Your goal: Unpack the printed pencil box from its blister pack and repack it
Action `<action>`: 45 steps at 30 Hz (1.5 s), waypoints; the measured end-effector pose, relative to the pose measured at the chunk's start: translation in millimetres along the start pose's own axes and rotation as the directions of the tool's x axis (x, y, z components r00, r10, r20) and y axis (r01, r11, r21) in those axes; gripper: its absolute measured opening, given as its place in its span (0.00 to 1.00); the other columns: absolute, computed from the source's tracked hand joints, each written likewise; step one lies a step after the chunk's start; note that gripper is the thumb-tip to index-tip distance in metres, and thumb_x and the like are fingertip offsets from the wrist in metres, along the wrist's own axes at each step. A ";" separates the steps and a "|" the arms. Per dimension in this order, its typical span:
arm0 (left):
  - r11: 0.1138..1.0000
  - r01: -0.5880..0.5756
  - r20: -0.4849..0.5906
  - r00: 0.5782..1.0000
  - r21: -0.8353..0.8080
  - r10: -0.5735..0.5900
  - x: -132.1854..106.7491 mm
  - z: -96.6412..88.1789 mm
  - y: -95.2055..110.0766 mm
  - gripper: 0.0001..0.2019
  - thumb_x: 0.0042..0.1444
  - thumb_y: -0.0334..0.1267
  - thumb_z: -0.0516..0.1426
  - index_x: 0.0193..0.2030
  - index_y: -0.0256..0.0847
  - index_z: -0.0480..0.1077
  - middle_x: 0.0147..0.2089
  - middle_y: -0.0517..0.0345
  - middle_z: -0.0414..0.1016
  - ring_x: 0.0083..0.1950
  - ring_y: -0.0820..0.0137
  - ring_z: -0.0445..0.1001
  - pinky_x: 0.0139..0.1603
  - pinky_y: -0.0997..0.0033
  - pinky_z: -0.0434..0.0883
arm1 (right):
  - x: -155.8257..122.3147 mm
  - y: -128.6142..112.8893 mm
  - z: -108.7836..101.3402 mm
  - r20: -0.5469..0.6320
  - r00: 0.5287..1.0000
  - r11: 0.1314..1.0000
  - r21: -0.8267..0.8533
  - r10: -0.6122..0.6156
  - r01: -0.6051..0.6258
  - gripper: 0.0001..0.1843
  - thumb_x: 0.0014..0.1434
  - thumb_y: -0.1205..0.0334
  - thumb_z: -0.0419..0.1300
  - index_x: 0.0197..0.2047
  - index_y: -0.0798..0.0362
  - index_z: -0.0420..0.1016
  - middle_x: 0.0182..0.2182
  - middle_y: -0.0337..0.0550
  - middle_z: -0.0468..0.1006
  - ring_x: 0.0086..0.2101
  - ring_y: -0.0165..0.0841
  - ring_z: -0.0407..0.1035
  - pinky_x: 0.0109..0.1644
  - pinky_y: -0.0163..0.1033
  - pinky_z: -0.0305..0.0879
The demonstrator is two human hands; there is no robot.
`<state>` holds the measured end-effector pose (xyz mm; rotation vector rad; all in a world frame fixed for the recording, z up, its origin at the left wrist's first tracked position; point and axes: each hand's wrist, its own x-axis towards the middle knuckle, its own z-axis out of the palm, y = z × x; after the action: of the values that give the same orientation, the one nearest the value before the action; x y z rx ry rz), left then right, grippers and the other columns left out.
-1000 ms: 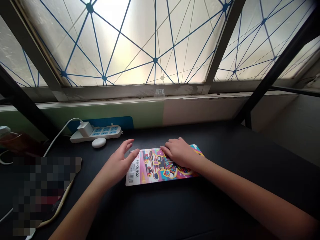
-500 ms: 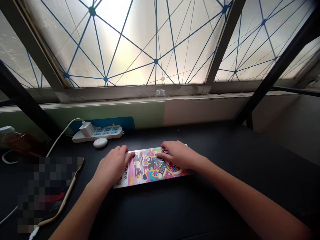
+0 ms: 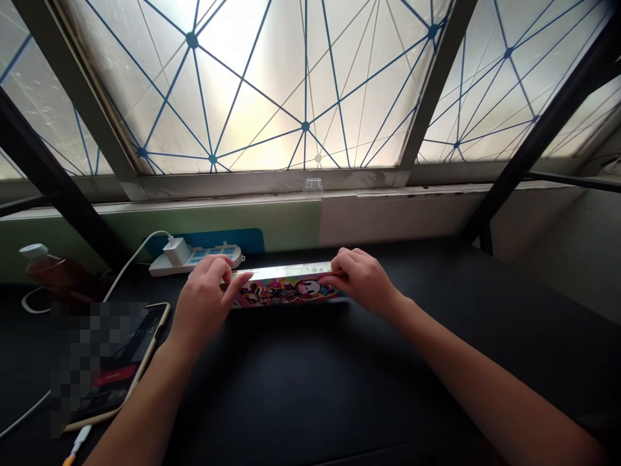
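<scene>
Well, in the head view, a matte black desk [image 3: 339, 388] carries a white plastic power strip [image 3: 194, 258] with a white charger plug [image 3: 176, 250], a red-brown liquid-filled bottle [image 3: 48, 268] at far left, and a gold-edged smartphone [image 3: 121, 362] beside the left forearm. A long, flat, glossy pink pencil box [image 3: 286, 290] sits tilted up, just before the strip, its long axis running left-right. The left hand [image 3: 201, 294] and right hand [image 3: 361, 279] grip its opposite ends, fingers curled.

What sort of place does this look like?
Probably a home or office workspace: a matte black desk, a white power strip with a white charger plugged in, and a brightly printed flat box.
</scene>
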<state>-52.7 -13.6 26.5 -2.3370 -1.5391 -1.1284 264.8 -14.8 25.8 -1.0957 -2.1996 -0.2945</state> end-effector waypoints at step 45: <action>0.973 -0.229 0.396 0.896 0.024 0.201 -10.5 2.4 4.6 0.43 0.44 0.52 0.73 0.66 0.43 0.65 0.60 0.45 0.73 0.61 0.50 0.69 0.62 0.51 0.67 | -4.6 -15.9 1.5 0.334 0.942 1.000 -0.011 0.022 -0.020 0.42 0.43 0.32 0.72 0.50 0.54 0.70 0.47 0.54 0.76 0.48 0.50 0.71 0.57 0.55 0.65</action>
<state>-49.8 -22.4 19.3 -2.7204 -1.3451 -0.5694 253.8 -26.9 23.1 -1.2477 -2.4817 -0.1125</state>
